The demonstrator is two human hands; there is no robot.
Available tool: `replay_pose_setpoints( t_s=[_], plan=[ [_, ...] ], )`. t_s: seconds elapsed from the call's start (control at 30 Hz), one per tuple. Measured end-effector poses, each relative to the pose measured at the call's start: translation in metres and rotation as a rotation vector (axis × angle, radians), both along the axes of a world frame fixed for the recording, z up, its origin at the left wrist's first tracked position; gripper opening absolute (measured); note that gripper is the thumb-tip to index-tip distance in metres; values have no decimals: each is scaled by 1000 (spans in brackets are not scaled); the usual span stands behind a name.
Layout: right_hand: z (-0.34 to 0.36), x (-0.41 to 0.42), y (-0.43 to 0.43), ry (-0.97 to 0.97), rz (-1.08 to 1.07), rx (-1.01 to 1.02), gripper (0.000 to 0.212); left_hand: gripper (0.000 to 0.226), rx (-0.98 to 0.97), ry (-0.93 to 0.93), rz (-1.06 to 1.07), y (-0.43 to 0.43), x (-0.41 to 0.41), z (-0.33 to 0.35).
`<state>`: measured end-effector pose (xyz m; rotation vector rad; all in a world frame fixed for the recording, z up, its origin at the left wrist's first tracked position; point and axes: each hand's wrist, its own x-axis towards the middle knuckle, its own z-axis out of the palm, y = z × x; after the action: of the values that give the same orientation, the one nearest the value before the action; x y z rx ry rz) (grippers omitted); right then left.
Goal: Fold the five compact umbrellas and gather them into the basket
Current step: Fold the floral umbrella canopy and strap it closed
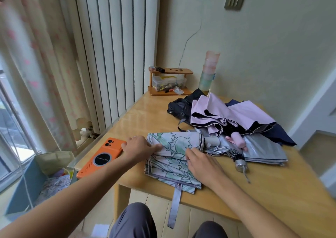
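Note:
A floral lilac-and-green umbrella lies collapsed at the table's near edge, its strap hanging over the front. My left hand presses its folds from the left with the fingers stretched over the cloth. My right hand rests on the cloth from the right, fingertips tucked into a fold. Behind it lie a silver umbrella, a pink umbrella with a pink handle, a black umbrella and a navy umbrella, all loose and heaped together. A blue basket stands on the floor at the left.
An orange phone lies on the wooden table beside my left hand. A small wooden shelf with a clear box and a stack of pastel cups stand at the back. Curtain and radiator run along the left.

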<state>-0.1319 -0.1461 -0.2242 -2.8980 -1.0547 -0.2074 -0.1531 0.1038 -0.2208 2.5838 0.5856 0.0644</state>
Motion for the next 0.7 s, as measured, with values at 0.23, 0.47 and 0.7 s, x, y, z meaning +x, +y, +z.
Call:
replay_pose_setpoints(
  t_s=[0.23,0.47,0.7],
  plan=[
    [14,5,1,53,-8,-85,9,64,193,39,-73,-4,-7,3],
    [33,-3,13,250,-63,-172,24,50,476,-305,-383,-14,-10,1],
    [49,29,49,57,-70,180,9,26,478,-236,-384,-20,-13,6]
  ],
)
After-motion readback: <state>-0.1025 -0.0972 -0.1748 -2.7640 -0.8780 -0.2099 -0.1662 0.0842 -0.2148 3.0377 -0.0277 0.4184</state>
